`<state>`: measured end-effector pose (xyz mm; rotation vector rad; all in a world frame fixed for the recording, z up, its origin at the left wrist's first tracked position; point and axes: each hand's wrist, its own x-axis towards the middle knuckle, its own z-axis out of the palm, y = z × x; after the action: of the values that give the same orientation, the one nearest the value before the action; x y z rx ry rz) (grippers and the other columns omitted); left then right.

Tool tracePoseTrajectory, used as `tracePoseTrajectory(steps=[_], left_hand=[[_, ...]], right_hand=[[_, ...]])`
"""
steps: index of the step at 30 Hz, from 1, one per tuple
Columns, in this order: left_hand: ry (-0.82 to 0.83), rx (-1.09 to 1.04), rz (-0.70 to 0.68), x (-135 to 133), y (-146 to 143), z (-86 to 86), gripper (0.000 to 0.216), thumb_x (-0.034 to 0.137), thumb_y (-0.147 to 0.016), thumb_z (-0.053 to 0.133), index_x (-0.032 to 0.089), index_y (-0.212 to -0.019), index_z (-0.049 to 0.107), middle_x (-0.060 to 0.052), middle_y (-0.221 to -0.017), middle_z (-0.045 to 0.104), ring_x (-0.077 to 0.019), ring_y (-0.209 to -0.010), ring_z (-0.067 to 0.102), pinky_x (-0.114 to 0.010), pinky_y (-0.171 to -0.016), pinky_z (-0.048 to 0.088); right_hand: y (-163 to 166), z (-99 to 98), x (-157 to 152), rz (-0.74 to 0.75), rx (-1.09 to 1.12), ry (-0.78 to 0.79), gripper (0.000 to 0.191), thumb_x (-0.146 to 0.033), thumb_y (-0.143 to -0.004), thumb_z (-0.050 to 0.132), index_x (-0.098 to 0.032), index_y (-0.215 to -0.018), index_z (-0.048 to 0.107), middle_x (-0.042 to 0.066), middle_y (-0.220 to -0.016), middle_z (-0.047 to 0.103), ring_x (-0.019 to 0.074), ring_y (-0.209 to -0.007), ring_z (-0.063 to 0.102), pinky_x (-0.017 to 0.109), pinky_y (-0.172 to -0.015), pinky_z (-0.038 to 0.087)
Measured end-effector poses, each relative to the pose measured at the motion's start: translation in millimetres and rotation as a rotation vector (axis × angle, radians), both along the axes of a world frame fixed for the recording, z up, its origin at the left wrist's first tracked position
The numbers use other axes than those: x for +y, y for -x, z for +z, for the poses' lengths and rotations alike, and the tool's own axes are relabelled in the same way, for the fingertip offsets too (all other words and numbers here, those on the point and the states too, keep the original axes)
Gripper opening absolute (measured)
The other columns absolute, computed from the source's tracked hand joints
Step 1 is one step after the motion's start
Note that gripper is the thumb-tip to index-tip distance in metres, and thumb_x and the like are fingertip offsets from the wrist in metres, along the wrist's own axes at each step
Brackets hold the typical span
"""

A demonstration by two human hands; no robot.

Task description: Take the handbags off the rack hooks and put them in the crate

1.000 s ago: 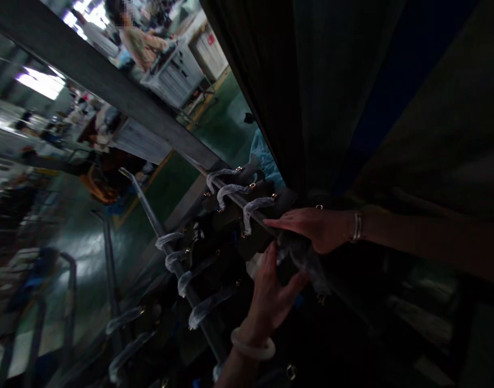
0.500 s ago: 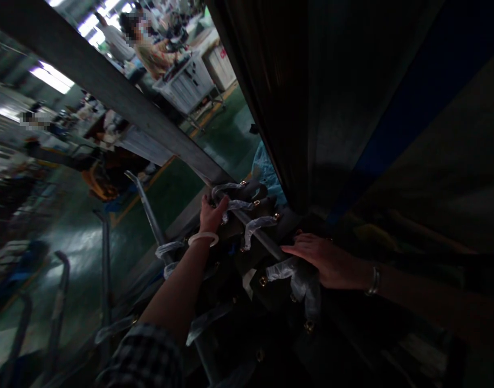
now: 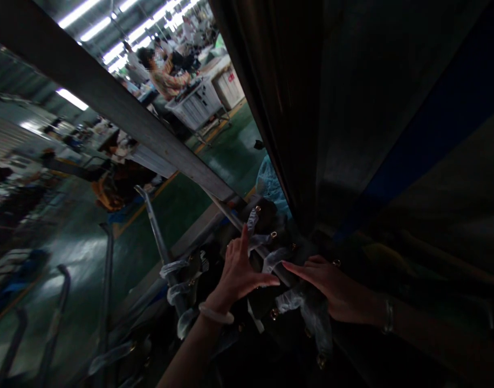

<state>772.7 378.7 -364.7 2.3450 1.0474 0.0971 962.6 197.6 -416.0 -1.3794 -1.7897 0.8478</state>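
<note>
Camera: one only — worn on the person's head.
Facing: forward and down, rolled hard to one side so the green floor slants.
Nearness: close over both hands, left hand, right hand.
Far reach: workshop aisle, upper left — a co-worker distant.

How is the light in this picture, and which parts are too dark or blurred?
Head view: tilted; ceiling lamps glare at top; the green floor shines; right half nearly black; left hand and right hand dim but readable on wrapped handles; far workers soft.
</note>
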Motion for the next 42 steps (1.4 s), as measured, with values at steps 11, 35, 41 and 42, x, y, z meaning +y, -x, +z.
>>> tracePoseTrajectory(steps=[11,35,41,42], left_hand=[[-0.106,-0.025,0.06,-44.1,-14.0,-14.4,0.088,0.02,-0.071,0.066,0.022,-0.15,0.029,-0.008,-0.119,0.066,-0.0256,-0.112,0.06,-0.046,-0.107,0.039],[0.23,0.059,-0.237,-209.3,-13.7,10.9,0.064,0.017,-0.073,0.054,0.028,-0.135,0.052,-0.002,-0.104,0.072,-0.0227,-0.093,0.067,-0.033,-0.082,0.048],[0.205,0.034,-0.292,-220.9,-8.5,8.8,0.059,0.02,-0.076,0.052,0.028,-0.135,0.052,0.0,-0.091,0.071,-0.0194,-0.081,0.066,-0.029,-0.073,0.045],[0.222,0.022,-0.285,-220.9,-11.0,8.5,0.06,0.02,-0.075,0.053,0.029,-0.135,0.052,0.0,-0.089,0.07,-0.0187,-0.079,0.065,-0.028,-0.071,0.045]], right_hand=[[-2.8,12.7,-21.3,0.083,-0.111,-0.021,0.075,-0.006,-0.077,0.056,-0.021,-0.147,0.032,0.008,-0.118,0.066,0.0206,-0.1,0.059,0.041,-0.092,0.03],[44.6,87.8,-193.0,-0.053,-0.071,0.193,0.035,-0.022,-0.078,0.055,-0.02,-0.112,0.062,0.006,-0.097,0.07,0.0223,-0.097,0.061,0.041,-0.093,0.032],[105.0,53.8,-212.5,-0.09,-0.288,0.161,0.024,-0.018,-0.067,0.06,-0.019,-0.09,0.062,0.008,-0.086,0.069,0.0249,-0.091,0.06,0.043,-0.094,0.036],[113.8,41.7,-210.8,-0.12,-0.292,0.134,0.022,-0.019,-0.068,0.06,-0.02,-0.09,0.063,0.008,-0.087,0.07,0.0261,-0.095,0.06,0.045,-0.095,0.036]])
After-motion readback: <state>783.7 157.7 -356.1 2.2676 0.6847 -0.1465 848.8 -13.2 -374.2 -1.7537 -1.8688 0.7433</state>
